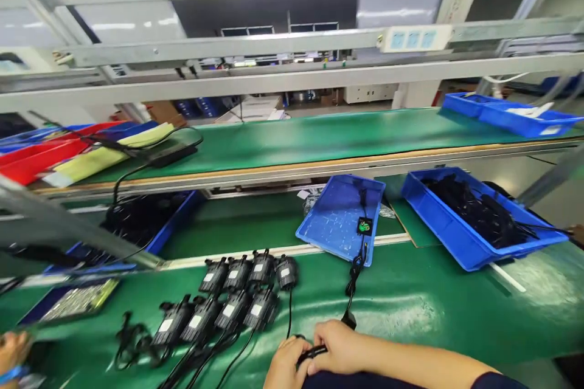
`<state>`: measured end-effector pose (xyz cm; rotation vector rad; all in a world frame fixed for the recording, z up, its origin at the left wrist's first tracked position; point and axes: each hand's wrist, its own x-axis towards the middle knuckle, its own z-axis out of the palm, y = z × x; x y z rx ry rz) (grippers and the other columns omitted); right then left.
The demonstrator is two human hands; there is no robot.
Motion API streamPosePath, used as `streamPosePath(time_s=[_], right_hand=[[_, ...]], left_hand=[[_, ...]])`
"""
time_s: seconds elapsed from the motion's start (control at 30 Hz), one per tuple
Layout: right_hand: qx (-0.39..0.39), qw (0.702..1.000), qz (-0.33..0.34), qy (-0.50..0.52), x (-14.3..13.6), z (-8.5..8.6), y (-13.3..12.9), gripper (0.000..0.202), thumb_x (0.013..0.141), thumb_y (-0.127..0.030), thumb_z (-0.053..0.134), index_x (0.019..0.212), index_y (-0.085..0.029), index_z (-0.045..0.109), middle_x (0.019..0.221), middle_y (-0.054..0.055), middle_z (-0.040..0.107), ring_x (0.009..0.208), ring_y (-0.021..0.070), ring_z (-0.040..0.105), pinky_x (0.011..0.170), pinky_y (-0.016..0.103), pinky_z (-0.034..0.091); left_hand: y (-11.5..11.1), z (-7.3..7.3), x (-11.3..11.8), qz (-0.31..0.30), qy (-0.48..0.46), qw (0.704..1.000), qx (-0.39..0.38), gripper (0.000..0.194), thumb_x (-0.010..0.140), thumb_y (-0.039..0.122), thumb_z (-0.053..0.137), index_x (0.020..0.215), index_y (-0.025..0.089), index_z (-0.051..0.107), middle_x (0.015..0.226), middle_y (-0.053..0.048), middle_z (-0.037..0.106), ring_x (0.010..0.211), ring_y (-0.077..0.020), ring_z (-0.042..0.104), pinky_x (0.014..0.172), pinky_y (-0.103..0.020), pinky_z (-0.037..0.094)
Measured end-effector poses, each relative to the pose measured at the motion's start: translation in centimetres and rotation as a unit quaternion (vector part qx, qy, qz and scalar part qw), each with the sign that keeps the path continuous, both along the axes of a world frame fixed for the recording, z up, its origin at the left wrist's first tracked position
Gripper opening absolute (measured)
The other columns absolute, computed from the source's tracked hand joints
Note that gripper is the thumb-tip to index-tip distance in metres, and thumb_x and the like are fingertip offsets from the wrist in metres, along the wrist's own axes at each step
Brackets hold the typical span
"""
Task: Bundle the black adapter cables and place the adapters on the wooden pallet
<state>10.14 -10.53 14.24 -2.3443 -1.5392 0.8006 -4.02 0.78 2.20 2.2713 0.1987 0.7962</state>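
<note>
My left hand point(283, 366) and my right hand point(335, 346) are close together at the bottom centre. Both have their fingers closed around a black cable point(314, 352), a short piece of which shows between them. A thin cord runs toward my hands from a black pump-like unit point(286, 272) with a white label. Several similar units point(236, 315) lie to its left in two rows, some with cords trailing to the front edge. Just beyond my right hand, a black plug-like end point(349, 319) hangs on a bundled cord point(354, 273) coming from a tilted blue tray point(326, 219).
At right, a blue bin point(483, 255) holds black parts. Another blue bin point(176, 222) stands left, near a tray of small metal parts point(75, 304). A green shelf point(292, 140) crosses behind. At far left is another person's hand point(13, 349).
</note>
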Motion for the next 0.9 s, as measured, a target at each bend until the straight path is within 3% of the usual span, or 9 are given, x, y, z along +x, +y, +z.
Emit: streamPosePath(time_s=[0.07,0.17,0.23,0.3,0.37,0.5,0.67,0.8,0.9], right_hand=[[-0.021,1.0,0.007,0.014,0.0,0.3,0.1,0.03,0.074,-0.044,0.083,0.08,-0.017,0.071,0.069,-0.002,0.06,0.063,0.012,0.045,0.056,0.023,0.028],[-0.051,0.996,0.052,0.057,0.1,0.0,0.5,0.041,0.096,-0.04,0.055,0.066,-0.016,0.066,0.059,-0.002,0.054,0.057,0.0115,0.044,0.057,0.025,0.029],[-0.021,0.996,0.057,0.061,0.2,-0.3,0.6,0.031,0.091,-0.039,0.062,0.071,-0.016,0.066,0.065,-0.002,0.059,0.062,0.0126,0.048,0.06,0.025,0.03],[0.015,0.998,0.034,0.043,0.2,-0.6,0.6,0.022,0.075,-0.034,0.079,0.078,-0.016,0.066,0.075,-0.002,0.063,0.07,0.014,0.051,0.062,0.024,0.03],[0.013,0.999,0.024,0.041,0.3,-0.8,0.7,0.023,0.073,-0.031,0.08,0.076,-0.017,0.063,0.074,-0.002,0.062,0.07,0.0144,0.05,0.062,0.025,0.029],[-0.03,0.992,0.088,0.087,0.5,-1.3,0.8,0.047,0.099,-0.045,0.041,0.062,-0.018,0.056,0.06,0.0,0.055,0.062,0.0153,0.048,0.063,0.028,0.031],[0.003,0.995,0.081,0.053,1.2,-2.8,0.6,0.035,0.083,-0.052,0.059,0.071,-0.02,0.05,0.072,0.002,0.058,0.07,0.0185,0.049,0.064,0.029,0.03],[-0.036,0.989,0.116,0.087,1.7,-3.8,0.5,0.048,0.092,-0.06,0.037,0.066,-0.021,0.047,0.064,0.002,0.052,0.065,0.0193,0.044,0.063,0.032,0.029],[-0.006,0.992,0.105,0.07,1.8,-4.1,0.5,0.042,0.086,-0.06,0.046,0.069,-0.022,0.046,0.068,0.002,0.054,0.068,0.0206,0.046,0.064,0.032,0.03]], left_hand=[[-0.5,1.0,-0.1,0.011,0.024,1.0,-0.013,0.005,0.084,0.019,0.069,0.081,0.021,0.067,0.075,0.0,0.07,0.073,-0.0177,0.064,0.069,-0.028,0.047],[-1.3,2.8,-0.3,0.017,0.064,0.997,-0.031,0.008,0.085,0.022,0.072,0.079,0.02,0.068,0.074,-0.001,0.068,0.076,-0.019,0.063,0.072,-0.03,0.046],[-1.6,3.7,-0.5,0.031,0.083,0.995,-0.05,0.006,0.086,0.019,0.07,0.08,0.02,0.069,0.077,-0.002,0.069,0.079,-0.0195,0.062,0.074,-0.031,0.045],[-1.8,4.1,-0.7,0.039,0.093,0.992,-0.07,0.006,0.087,0.015,0.067,0.084,0.019,0.07,0.08,-0.002,0.07,0.08,-0.0191,0.062,0.077,-0.031,0.045],[-1.8,4.3,-0.9,0.035,0.104,0.99,-0.085,0.005,0.087,0.016,0.067,0.085,0.019,0.071,0.082,-0.002,0.071,0.082,-0.0186,0.062,0.081,-0.032,0.044],[-1.8,4.2,-1.0,0.038,0.141,0.985,-0.089,0.012,0.087,0.029,0.072,0.082,0.019,0.07,0.083,-0.002,0.072,0.085,-0.0192,0.063,0.085,-0.033,0.043],[-1.8,3.7,-0.9,0.035,0.155,0.985,-0.061,0.01,0.089,0.025,0.069,0.096,0.019,0.072,0.093,-0.005,0.076,0.092,-0.02,0.066,0.09,-0.033,0.043],[-1.6,3.3,-0.7,0.02,0.138,0.989,-0.044,0.023,0.089,0.041,0.07,0.093,0.018,0.073,0.089,-0.006,0.077,0.092,-0.0217,0.068,0.088,-0.034,0.045],[-1.4,3.3,-0.6,0.028,0.136,0.99,-0.023,0.018,0.09,0.036,0.069,0.093,0.019,0.072,0.089,-0.006,0.077,0.091,-0.0216,0.069,0.086,-0.033,0.045]])
